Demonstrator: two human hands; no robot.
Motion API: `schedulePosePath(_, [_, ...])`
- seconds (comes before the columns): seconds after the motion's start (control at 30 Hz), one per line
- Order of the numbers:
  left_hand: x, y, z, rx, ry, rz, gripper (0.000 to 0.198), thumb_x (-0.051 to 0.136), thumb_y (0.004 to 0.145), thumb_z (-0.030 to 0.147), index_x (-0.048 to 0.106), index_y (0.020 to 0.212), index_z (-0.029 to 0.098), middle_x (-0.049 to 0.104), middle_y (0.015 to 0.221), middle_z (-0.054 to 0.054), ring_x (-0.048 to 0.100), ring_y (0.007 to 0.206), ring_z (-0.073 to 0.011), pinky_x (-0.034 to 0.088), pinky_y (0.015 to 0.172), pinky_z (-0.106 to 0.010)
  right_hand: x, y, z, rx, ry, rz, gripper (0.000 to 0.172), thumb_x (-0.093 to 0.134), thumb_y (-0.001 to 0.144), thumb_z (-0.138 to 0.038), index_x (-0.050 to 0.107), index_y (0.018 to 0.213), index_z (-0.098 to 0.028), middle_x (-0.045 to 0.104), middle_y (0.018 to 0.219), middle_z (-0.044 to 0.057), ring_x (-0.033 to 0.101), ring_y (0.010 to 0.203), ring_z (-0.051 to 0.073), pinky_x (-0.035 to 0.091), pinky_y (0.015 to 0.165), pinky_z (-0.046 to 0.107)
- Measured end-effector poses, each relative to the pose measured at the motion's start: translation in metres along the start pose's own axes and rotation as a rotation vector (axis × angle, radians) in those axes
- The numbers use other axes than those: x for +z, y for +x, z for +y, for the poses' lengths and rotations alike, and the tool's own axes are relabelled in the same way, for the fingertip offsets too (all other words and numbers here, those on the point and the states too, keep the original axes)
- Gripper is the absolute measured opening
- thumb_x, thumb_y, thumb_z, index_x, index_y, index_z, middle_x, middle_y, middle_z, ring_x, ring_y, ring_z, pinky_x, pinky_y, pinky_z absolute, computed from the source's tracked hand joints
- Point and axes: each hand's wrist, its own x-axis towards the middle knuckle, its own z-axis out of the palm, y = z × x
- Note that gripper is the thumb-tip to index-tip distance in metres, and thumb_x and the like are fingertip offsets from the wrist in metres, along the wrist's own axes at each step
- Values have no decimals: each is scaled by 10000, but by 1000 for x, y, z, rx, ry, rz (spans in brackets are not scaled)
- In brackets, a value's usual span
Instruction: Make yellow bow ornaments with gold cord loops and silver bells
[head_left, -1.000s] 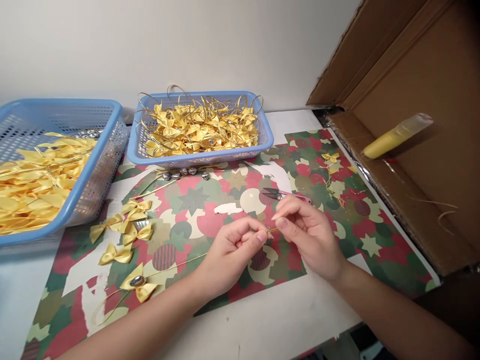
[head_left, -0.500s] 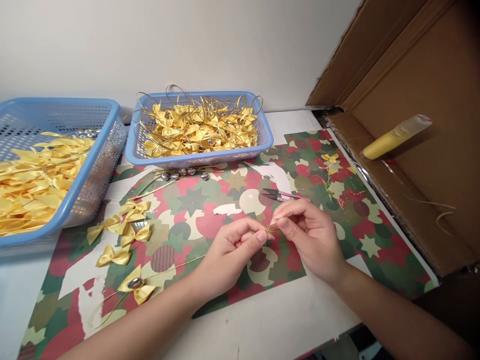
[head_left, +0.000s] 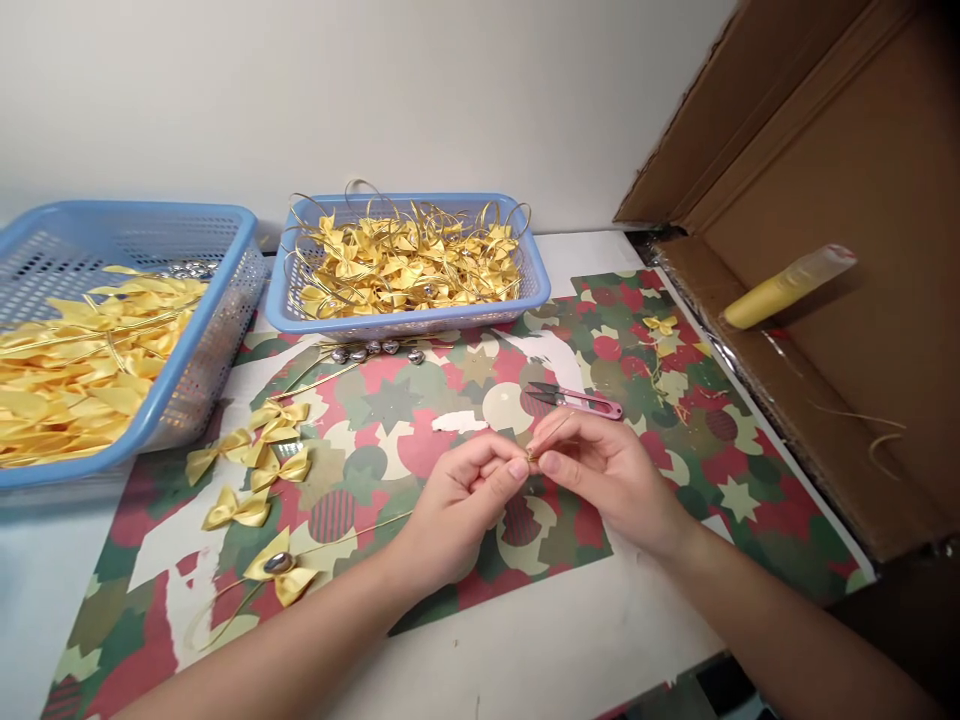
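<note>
My left hand point(head_left: 469, 500) and my right hand point(head_left: 611, 475) meet over the patterned sheet, their fingertips pinching a thin gold cord point(head_left: 391, 519). A small knot or loop of it shows between the fingertips. The cord runs back under my left hand to a yellow ribbon bow point(head_left: 289, 585) with a silver bell point(head_left: 279, 563) on its middle, lying left of my left forearm. Just beyond my right hand lies a pair of thread snips point(head_left: 576, 398) with pink handles. Several loose yellow bows point(head_left: 236, 508) rest on the sheet to the left.
A blue basket point(head_left: 409, 322) of finished-looking bows with gold loops stands at the back. Another blue basket point(head_left: 217, 340) with yellow ribbons is at left. Several silver bells point(head_left: 375, 348) lie between. A cardboard box point(head_left: 817, 400) with a yellow tube point(head_left: 787, 288) borders the right.
My right fingertips have come in closer to my left ones, and the cord loop between them looks smaller. The view has shifted slightly; the bows and baskets stay put.
</note>
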Motion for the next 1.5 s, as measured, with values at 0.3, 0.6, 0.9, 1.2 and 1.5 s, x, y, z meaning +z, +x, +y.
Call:
schedulePosePath(0.3, [2,1,3,18,42,-37,316,608,895,445,536,752,172,302,540,94,224,479,-52,212,442,-178,6,-5,6,-133,-7,54,106,590,940,-230,651,857,-254,579,870,-3,560,873,121,451,761,259])
schedulePosePath(0.6, [0,0,2,-17,56,-28,342,602,892,464,508,737,174,296,541,91,229,492,-57,217,461,-183,3,-4,9,-120,199,164,83,609,939,-269,662,877,-283,614,882,-19,569,879,97,461,801,215])
schedulePosePath(0.9, [-4,-3,-1,75,70,-78,339,572,908,439,598,724,155,496,733,1,485,633,-97,423,598,-231,3,-3,8,-63,195,104,89,628,925,-293,658,846,-267,587,832,-20,539,801,98,447,726,222])
schedulePosePath(1.2, [3,-2,0,108,-46,126,214,584,896,297,506,1089,249,561,1103,-43,600,962,-178,524,823,-335,1,-1,6,-98,120,115,120,626,919,-312,628,818,-249,560,832,-7,520,782,120,439,691,251])
schedulePosePath(1.5, [11,-13,23,306,592,161,207,554,912,208,561,1113,255,572,1142,-60,537,1121,-202,453,960,-331,2,-1,3,-157,51,129,127,612,922,-291,615,803,-246,555,837,8,533,853,142,458,758,278])
